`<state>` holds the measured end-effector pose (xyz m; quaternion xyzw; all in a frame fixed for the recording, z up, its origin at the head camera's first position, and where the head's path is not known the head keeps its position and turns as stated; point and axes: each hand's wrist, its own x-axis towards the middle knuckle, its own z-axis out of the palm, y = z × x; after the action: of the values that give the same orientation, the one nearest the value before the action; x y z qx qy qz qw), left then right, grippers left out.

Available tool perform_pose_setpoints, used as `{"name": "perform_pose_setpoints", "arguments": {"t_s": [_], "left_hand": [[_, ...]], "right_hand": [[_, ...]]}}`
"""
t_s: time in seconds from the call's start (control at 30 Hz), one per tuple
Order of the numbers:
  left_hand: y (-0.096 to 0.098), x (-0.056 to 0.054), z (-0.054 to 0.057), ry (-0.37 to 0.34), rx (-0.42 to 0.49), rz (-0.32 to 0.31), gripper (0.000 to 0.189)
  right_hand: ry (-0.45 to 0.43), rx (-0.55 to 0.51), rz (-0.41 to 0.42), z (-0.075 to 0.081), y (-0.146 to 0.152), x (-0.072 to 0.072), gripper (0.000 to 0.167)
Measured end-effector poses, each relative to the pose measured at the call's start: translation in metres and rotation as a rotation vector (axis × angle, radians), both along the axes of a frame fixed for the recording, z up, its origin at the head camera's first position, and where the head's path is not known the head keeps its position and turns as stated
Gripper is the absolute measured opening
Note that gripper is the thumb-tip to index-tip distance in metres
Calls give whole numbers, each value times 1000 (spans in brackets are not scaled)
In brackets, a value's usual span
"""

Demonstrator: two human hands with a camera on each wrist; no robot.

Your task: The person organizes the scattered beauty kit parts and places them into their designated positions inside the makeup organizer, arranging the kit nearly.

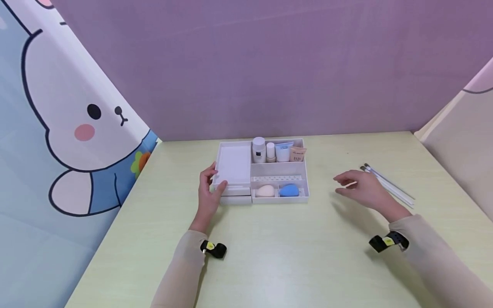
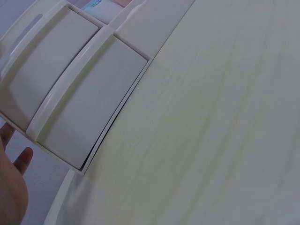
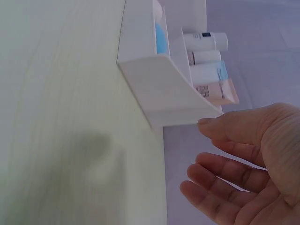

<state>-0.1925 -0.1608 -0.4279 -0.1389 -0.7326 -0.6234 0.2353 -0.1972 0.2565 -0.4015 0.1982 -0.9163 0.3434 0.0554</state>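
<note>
A white desktop organizer stands near the back of the table. In its upper compartment are a white bottle, a smaller white-capped bottle, a blue-and-white tube and a pinkish BB tube. Lower down sit a pale makeup sponge and a blue makeup sponge. My left hand holds the organizer's left front corner, thumb over the top edge and fingers along the side. Two drawer fronts show in the left wrist view. To the right, my right hand hovers with loosely bent fingers, holding nothing.
Several thin brushes lie on the table beyond my right hand, partly hidden by it. The pale wooden table meets a purple backdrop behind. A printed cloth hangs at the left, a pale cloth at the right.
</note>
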Motion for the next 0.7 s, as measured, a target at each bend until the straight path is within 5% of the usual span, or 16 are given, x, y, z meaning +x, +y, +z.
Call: {"name": "perform_pose_setpoints", "arguments": {"t_s": [0.7], "left_hand": [[0, 3, 5, -32, 3, 6, 37]], "right_hand": [[-96, 129, -141, -15, 57, 10, 34]]}}
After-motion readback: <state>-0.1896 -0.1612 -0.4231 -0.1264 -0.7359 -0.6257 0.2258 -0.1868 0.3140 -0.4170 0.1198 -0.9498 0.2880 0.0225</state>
